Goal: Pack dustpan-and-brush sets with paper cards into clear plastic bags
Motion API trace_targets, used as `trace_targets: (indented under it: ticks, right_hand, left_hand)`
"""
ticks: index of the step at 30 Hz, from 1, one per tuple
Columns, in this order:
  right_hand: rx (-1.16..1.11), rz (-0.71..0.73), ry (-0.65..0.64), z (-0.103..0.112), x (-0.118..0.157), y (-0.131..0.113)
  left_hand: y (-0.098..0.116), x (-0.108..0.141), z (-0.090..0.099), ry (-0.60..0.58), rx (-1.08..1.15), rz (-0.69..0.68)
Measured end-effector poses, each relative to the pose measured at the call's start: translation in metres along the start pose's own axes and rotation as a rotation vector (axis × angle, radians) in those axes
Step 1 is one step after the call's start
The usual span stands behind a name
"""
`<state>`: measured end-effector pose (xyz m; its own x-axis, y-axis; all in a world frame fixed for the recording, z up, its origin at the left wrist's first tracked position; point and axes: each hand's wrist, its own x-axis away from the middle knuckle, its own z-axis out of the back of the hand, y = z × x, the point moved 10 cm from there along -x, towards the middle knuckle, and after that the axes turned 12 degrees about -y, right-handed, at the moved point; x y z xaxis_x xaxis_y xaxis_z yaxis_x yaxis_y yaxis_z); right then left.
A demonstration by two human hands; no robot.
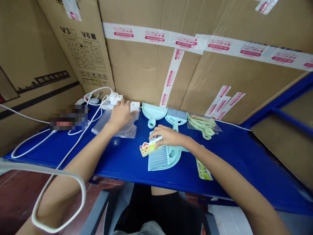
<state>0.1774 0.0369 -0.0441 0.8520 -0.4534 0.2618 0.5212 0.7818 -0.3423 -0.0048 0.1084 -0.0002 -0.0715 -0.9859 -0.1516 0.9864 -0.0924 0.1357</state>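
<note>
My left hand [121,114] reaches over a clear plastic bag [128,131] and a white power strip [135,106], its fingers bent and somewhat apart; I see nothing gripped in it. My right hand [167,135] pinches a small yellow-and-white printed card [149,148] between thumb and fingers. Right under that card lies a light blue brush and dustpan set [158,160], bristles to the left, partly hidden by my right hand and forearm. A second printed card [203,169] lies beside my right forearm.
Along the cardboard wall lie a blue dustpan [154,112], a blue brush [176,119] and a bagged green set [202,125]. White cables [80,137] run across the left of the blue table [244,163], one looping over my left forearm. A blurred patch [68,117] covers something there.
</note>
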Motion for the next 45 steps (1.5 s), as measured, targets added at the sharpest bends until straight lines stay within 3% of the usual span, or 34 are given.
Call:
trace_targets:
  ticks: [3,8,11,14,16,18,20,23,26,29,32,36,43,45]
  right_hand:
    - [-0.060,0.022,0.107,0.004,0.004,0.003]
    - [-0.260,-0.008,0.254,0.027,0.033,0.021]
    - [-0.377,-0.126,0.429,0.052,0.084,0.037]
    - [-0.456,-0.205,0.673,0.066,0.161,0.047]
    - [-0.534,-0.330,0.816,0.054,0.216,0.059]
    - [-0.622,-0.468,0.858,0.024,0.257,0.070]
    - [-0.699,-0.576,0.839,-0.013,0.281,0.077]
    - [-0.755,-0.615,0.781,-0.055,0.284,0.076]
    - [-0.627,-0.664,0.722,-0.069,0.270,0.066]
    - [-0.214,-0.899,0.666,-0.062,0.265,0.047]
    - [0.091,-1.081,0.525,-0.059,0.253,0.028]
    - [0.129,-1.151,0.338,-0.064,0.233,0.026]
    - [0.118,-1.167,0.317,-0.055,0.225,0.040]
    - [0.164,-1.164,0.363,-0.045,0.231,0.039]
  left_hand:
    - [0.027,0.009,-0.018,-0.072,-0.041,-0.038]
    - [0.031,0.013,-0.048,-0.259,-0.113,0.010]
    - [0.025,0.011,-0.054,-0.306,-0.092,0.012]
    - [0.020,0.009,-0.054,-0.304,-0.092,0.009]
    - [0.024,0.008,-0.048,-0.235,-0.097,-0.033]
    - [0.038,0.010,-0.035,-0.096,-0.058,-0.142]
    - [0.056,0.016,-0.020,0.043,0.032,-0.289]
    - [0.076,0.025,-0.013,0.132,0.156,-0.451]
    - [0.086,0.028,-0.017,0.135,0.209,-0.516]
    - [0.089,0.029,-0.019,0.139,0.229,-0.546]
    - [0.090,0.031,-0.014,0.164,0.247,-0.565]
    - [0.093,0.033,-0.016,0.138,0.241,-0.586]
    - [0.099,0.038,-0.017,0.148,0.236,-0.645]
    - [0.101,0.040,-0.014,0.170,0.236,-0.662]
